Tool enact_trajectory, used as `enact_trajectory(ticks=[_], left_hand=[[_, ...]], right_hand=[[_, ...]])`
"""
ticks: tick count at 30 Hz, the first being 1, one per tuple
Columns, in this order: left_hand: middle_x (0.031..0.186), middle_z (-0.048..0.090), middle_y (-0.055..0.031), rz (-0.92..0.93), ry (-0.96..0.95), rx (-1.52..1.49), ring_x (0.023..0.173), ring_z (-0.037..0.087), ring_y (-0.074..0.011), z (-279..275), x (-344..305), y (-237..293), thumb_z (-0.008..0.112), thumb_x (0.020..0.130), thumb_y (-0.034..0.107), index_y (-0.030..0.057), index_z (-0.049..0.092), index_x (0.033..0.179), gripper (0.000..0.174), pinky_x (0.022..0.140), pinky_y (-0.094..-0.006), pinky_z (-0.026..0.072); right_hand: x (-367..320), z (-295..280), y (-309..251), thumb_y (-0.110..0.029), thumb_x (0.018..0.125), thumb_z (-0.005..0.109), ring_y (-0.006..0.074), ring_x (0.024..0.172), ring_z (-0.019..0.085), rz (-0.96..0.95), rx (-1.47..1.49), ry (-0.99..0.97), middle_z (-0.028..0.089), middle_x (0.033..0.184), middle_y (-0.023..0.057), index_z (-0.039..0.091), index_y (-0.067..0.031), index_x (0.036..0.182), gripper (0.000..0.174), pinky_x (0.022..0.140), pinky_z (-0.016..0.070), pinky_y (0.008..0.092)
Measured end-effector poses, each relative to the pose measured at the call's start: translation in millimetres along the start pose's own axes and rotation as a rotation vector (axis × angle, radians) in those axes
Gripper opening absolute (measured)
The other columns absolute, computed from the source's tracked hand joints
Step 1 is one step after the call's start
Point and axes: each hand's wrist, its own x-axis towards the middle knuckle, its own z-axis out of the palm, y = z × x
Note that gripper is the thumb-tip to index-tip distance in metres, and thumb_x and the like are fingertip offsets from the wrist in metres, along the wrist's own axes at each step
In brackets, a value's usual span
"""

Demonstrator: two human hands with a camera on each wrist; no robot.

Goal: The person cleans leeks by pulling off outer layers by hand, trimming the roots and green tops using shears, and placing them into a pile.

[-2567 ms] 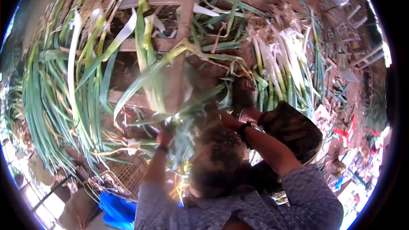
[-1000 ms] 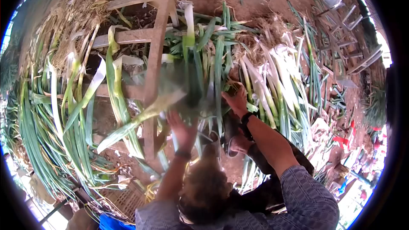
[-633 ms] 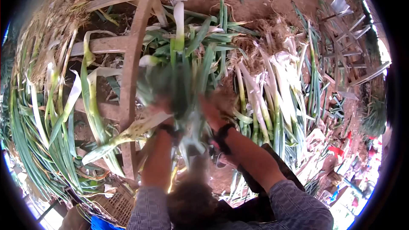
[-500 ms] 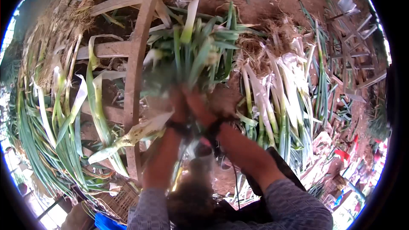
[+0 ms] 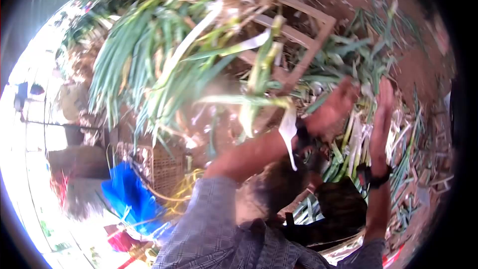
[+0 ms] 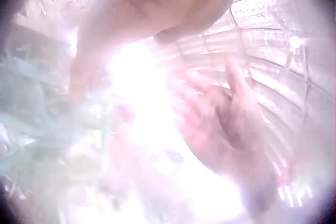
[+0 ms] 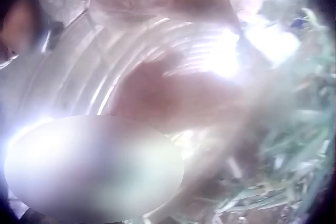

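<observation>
In the head view my left hand (image 5: 333, 107) is raised with its fingers straight, to the right of a wooden frame. My right hand (image 5: 382, 114) stands beside it, also straight-fingered, with a gap between the two. Neither hand holds anything. Behind the fingertips lies a loose heap of green leek leaves (image 5: 363, 52). A bundle of leeks (image 5: 354, 134) with white stalks lies between and below the hands. One leek with a pale, bent end (image 5: 288, 128) overlaps my left forearm. In the left wrist view the right hand (image 6: 226, 124) appears with spread fingers, washed out by glare.
The wooden frame (image 5: 313, 52) lies on the soil, with more leeks (image 5: 144, 55) in a large pile to its left. A woven plastic crate (image 5: 162, 167), blue plastic sheet (image 5: 130, 194) and yellow strapping (image 5: 186, 189) are at lower left. Metal frames stand far right.
The head view has swung left, so everything shifts right in it. My hands, close together over the leaves half a second ago, are now apart with fingers straight.
</observation>
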Motion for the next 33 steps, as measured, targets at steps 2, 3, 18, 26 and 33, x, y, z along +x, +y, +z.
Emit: enact_trajectory(ticks=[2, 3, 18, 26, 33], left_hand=[[0.145, 0.037, -0.0117, -0.164, -0.042, -0.206, 0.135, 0.034, -0.0223, -25.1, -58.5, 50.3, 0.031, 0.107, 0.042, 0.0050, 0.033, 0.145, 0.053, 0.111, -0.0346, 0.0347], [0.146, 0.035, -0.0116, -0.260, -0.055, -0.326, 0.137, 0.032, -0.0222, -43.1, -90.8, 73.2, 0.030, 0.107, 0.043, 0.0053, 0.032, 0.145, 0.054, 0.112, -0.0343, 0.0341], [0.119, 0.051, -0.0147, -0.496, 1.482, 1.110, 0.111, 0.050, -0.0237, -335.5, -601.0, 41.6, 0.078, 0.085, 0.023, -0.0040, 0.048, 0.129, 0.060, 0.096, -0.0353, 0.0422], [0.059, 0.044, 0.0059, -0.211, 1.708, -0.484, 0.043, 0.033, -0.0063, -397.6, -565.2, 19.6, 0.052, 0.101, 0.035, 0.0146, 0.060, 0.100, 0.022, 0.038, -0.0226, 0.0271], [0.066, 0.047, 0.0040, 0.004, 1.239, 0.004, 0.051, 0.040, -0.0057, -305.5, -455.9, 138.9, 0.054, 0.101, 0.022, 0.0077, 0.062, 0.117, 0.022, 0.042, -0.0220, 0.0307]], right_hand=[[-27.2, 48.1, -67.1, -0.055, 0.098, 0.044, 0.0340, 0.145, 0.027, -0.309, -0.056, -0.193, 0.030, 0.155, 0.0174, 0.026, -0.0025, 0.151, 0.077, 0.118, 0.0198, 0.0482], [-37.8, 64.2, -89.1, -0.056, 0.096, 0.050, 0.0370, 0.142, 0.031, -0.444, -0.120, -0.293, 0.035, 0.151, 0.0196, 0.032, -0.0023, 0.149, 0.078, 0.118, 0.0214, 0.0491], [-122.7, -67.9, -155.4, -0.028, 0.083, 0.076, 0.0227, 0.106, 0.062, 0.657, -0.820, -0.896, 0.065, 0.114, 0.0143, 0.050, 0.0018, 0.135, 0.066, 0.091, 0.0502, 0.0373], [-164.8, -29.7, -163.4, -0.039, 0.092, 0.064, 0.0424, 0.099, 0.061, 0.313, -0.987, -0.812, 0.061, 0.106, 0.0237, 0.051, -0.0001, 0.115, 0.047, 0.082, 0.0484, 0.0465], [-125.0, 58.8, -167.5, -0.040, 0.096, 0.062, 0.0349, 0.115, 0.061, 0.281, -0.255, -0.897, 0.057, 0.132, 0.0268, 0.043, 0.0054, 0.137, 0.064, 0.096, 0.0510, 0.0417]])
